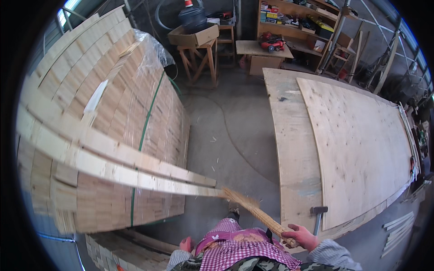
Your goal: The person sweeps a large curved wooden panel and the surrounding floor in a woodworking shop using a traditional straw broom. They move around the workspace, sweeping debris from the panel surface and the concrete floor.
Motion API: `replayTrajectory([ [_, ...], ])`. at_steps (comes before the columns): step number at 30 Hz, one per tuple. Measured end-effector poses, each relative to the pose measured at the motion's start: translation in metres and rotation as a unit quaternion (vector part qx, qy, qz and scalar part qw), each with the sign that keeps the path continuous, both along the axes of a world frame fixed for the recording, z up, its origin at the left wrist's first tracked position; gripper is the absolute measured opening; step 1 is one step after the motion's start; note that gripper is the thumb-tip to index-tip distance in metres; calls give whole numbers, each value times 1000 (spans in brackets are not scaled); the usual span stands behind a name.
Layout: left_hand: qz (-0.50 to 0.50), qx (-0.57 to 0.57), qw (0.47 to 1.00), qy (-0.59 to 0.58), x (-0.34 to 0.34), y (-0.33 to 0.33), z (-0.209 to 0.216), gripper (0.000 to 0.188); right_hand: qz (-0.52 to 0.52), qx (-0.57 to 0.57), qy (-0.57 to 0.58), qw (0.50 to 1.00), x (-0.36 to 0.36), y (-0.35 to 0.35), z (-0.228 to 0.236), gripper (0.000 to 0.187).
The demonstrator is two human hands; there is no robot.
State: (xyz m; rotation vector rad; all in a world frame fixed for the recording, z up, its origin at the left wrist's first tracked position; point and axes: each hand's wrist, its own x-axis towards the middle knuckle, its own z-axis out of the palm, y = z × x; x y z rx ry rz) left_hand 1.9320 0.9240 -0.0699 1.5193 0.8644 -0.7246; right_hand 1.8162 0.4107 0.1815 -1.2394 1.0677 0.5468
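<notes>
My right hand (pixel 302 237) is closed round the ridged handle of a tan straw broom (pixel 260 215). The broom slants up and left from it. Its far tip is at the end of a long pale wooden strip (pixel 162 184), and I cannot tell whether they touch. A second wooden strip (pixel 149 161) runs beside the first; both jut out from the big wood stack (pixel 104 198) on the left. Low beside my checked apron (pixel 239 257) hangs my left hand (pixel 186 244), partly in view. Its fingers are not clear, and nothing shows in it.
Plywood sheets (pixel 357 140) lie on the right, with a hammer (pixel 318 212) at their near edge. A cord (pixel 228 131) crosses the grey floor between stack and plywood. At the back stand a sawhorse (pixel 198 56), a low table (pixel 253 49) and shelves (pixel 298 22).
</notes>
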Motion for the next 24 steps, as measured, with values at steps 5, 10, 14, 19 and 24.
replayTrajectory([
  [5,-33,-28,995,-86,167,-99,26,33,-51,149,-10,987,106,-41,86,66],
  [10,-147,-100,979,-103,306,-201,70,47,-83,147,-93,981,224,-60,104,56],
  [14,-65,-152,975,-146,363,-258,71,35,-124,196,-111,966,311,-92,80,51],
  [19,1,-242,968,-72,459,-253,29,25,-298,414,-88,855,435,-163,35,34],
  [24,-120,-29,982,-140,542,-253,8,14,-351,497,-134,782,574,-221,-1,25],
])
